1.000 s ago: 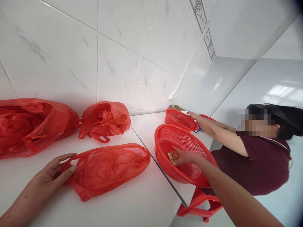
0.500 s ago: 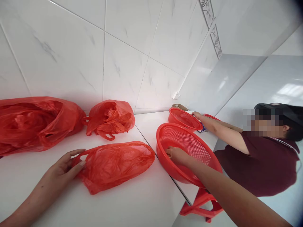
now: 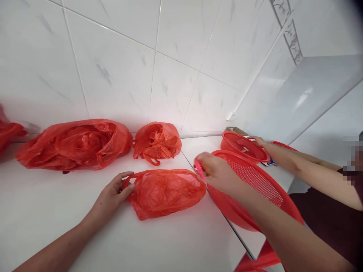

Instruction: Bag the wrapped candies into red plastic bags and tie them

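Observation:
My left hand (image 3: 117,190) pinches the handle end of a thin red plastic bag (image 3: 167,192), which lies on the white table with its mouth partly spread. My right hand (image 3: 214,170) is raised over the near left rim of a large red plastic colander (image 3: 255,185), just beyond the bag's far end. Its fingers are closed on a small bright pink object (image 3: 200,169); motion blur and the fingers hide its kind.
Against the tiled wall lie a bulging red bag (image 3: 76,145) and a smaller red bag (image 3: 159,141), with another red bag (image 3: 10,132) at the left edge. A co-worker's hand (image 3: 256,140) touches a second red colander (image 3: 244,145). A red stool (image 3: 263,257) stands below the table edge.
My right hand has come up out of the large colander and now shows a pink object in its fingers. My left hand still grips the bag. The view has turned to the left.

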The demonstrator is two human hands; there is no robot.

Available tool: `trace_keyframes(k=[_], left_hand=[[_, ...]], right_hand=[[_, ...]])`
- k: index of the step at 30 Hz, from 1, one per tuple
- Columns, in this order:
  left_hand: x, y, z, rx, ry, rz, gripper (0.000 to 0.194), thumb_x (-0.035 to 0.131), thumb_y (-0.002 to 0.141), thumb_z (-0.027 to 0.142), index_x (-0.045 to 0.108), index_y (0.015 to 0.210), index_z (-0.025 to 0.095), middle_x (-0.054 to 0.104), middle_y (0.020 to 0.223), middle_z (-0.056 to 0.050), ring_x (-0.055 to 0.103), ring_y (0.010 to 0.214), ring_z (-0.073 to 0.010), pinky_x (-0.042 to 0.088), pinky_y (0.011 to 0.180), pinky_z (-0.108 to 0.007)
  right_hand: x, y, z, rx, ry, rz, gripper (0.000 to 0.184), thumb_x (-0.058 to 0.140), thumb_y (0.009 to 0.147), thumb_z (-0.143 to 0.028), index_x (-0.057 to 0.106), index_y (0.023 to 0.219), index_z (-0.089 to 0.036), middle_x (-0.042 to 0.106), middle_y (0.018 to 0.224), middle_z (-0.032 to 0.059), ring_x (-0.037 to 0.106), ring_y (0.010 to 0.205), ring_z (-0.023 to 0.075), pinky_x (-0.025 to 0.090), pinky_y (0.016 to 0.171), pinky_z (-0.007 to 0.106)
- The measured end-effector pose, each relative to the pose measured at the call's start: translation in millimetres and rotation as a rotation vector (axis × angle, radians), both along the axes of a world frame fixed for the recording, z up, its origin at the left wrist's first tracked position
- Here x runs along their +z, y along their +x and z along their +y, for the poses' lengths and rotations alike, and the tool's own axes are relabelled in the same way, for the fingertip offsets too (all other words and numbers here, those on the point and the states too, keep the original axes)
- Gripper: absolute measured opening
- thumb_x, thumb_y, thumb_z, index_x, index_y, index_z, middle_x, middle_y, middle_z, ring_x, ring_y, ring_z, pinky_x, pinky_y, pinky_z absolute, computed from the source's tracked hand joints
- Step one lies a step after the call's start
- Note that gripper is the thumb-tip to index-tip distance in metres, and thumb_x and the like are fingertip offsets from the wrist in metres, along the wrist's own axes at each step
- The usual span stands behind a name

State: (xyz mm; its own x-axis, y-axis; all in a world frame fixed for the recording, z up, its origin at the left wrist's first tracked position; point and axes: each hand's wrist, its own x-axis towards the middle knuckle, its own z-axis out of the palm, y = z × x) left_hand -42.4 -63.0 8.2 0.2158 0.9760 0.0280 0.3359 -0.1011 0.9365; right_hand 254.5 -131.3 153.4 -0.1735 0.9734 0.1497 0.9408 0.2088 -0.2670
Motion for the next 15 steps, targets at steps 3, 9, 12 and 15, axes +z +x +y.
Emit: trace_keyframes(k=[3,9,12,15], left_hand=[[-2.4,-2,1,-0.014,-0.006,-0.015,0.058,0.052,0.08,0.054,0.042,0.129,0.025,0.064,0.078,-0.001,0.064,0.08,-0.0224,0.049,0.072,-0.034],[-2.2,-4,1,-0.023,-0.017,-0.05,0.059,0.053,0.079,0.054,0.042,0.129,0.024,0.065,0.081,-0.002,0.064,0.083,-0.0226,0.049,0.076,-0.036],[-0.1,-1,-1,-0.01,-0.007,-0.085,0.059,0.055,0.077,0.054,0.046,0.127,0.023,0.065,0.079,-0.002,0.064,0.078,-0.0221,0.05,0.071,-0.034],[2.9,1,-3,0.006,0.024,-0.076,0.06,0.057,0.075,0.055,0.05,0.124,0.021,0.063,0.073,-0.001,0.063,0.071,-0.0215,0.05,0.065,-0.033]], right_hand=[[-20.0,-38,14,0.135,-0.04,-0.037,0.013,0.056,0.075,-0.021,0.055,0.087,-0.024,0.053,0.086,-0.0024,0.045,0.063,0.0092,0.029,0.056,0.022],[-26.5,-27,32,0.007,-0.159,0.039,0.074,0.073,0.062,-0.046,0.043,0.129,-0.036,0.059,0.108,0.0012,0.058,0.085,0.0188,0.038,0.065,0.025],[-11.1,14,24,-0.242,-0.015,0.064,0.042,0.056,0.08,-0.044,0.05,0.119,-0.033,0.063,0.101,0.0007,0.059,0.081,0.0168,0.04,0.066,0.027],[-8.1,59,9,-0.429,-0.062,-0.076,0.023,0.05,0.083,-0.038,0.058,0.101,-0.026,0.066,0.088,0.002,0.059,0.076,0.0176,0.039,0.061,0.028]])
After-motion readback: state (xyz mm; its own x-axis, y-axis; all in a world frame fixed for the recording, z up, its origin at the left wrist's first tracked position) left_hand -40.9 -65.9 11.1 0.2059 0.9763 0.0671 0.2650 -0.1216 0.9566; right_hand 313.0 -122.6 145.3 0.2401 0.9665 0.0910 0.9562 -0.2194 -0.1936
